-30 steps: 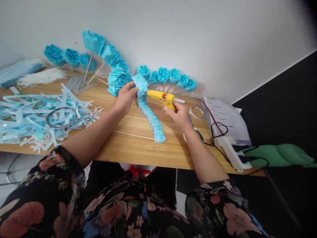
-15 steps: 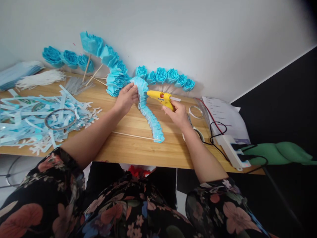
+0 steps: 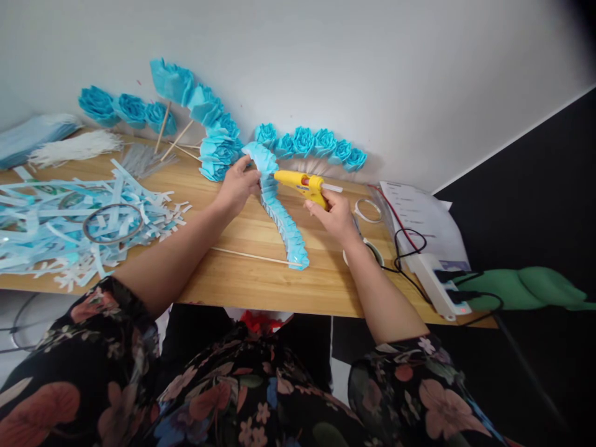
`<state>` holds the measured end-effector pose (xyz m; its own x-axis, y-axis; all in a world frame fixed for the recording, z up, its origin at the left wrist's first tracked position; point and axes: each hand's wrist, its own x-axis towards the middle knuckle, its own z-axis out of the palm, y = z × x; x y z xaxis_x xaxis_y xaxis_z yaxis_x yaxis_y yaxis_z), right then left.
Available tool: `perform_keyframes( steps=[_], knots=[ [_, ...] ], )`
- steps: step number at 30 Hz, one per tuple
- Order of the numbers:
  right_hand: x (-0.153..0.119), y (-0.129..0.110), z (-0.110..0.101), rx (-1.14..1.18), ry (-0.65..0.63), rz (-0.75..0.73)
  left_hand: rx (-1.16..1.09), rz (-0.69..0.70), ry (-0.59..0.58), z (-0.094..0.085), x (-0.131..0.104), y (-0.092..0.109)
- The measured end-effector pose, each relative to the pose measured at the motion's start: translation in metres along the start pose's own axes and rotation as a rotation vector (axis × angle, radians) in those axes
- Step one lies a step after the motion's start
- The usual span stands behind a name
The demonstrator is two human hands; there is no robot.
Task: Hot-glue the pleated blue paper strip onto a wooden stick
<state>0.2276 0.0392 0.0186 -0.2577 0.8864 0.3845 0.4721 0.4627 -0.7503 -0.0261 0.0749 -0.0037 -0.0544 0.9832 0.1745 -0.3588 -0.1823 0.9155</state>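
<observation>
Left hand (image 3: 239, 187) shifted at ruffle (image 3: 281, 218); wooden table (image 3: 251, 285), pale wall (image 3: 372, 74).

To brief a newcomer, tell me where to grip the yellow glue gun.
Probably by the handle, from the right, as the right hand holds the yellow glue gun: its handle drops below the body, and its nozzle points left toward the blue ruffled strip.
</observation>
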Motion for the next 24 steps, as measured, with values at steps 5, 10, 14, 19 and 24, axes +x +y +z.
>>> perform_keyframes(
  steps=[5, 10, 14, 19, 24],
  knots=[
    [0.0006, -0.0018, 0.0027, -0.012, 0.002, -0.029, 0.001, 0.006, -0.02, 0.0004, -0.0018, -0.0014],
    [0.0019, 0.001, 0.0, -0.035, 0.015, -0.011, -0.017, 0.007, 0.017, -0.0005, -0.0003, -0.002],
    [0.0022, 0.0035, -0.0027, -0.012, 0.033, 0.007, -0.028, 0.015, 0.047, 0.0, 0.0004, -0.0011],
    [0.0019, 0.003, -0.0028, 0.017, 0.019, -0.022, -0.026, 0.013, 0.054, 0.0019, -0.002, 0.0015],
    [0.0016, 0.0033, -0.002, 0.047, 0.028, -0.035, -0.039, 0.005, 0.062, 0.0012, -0.0019, 0.0016]
  ],
)
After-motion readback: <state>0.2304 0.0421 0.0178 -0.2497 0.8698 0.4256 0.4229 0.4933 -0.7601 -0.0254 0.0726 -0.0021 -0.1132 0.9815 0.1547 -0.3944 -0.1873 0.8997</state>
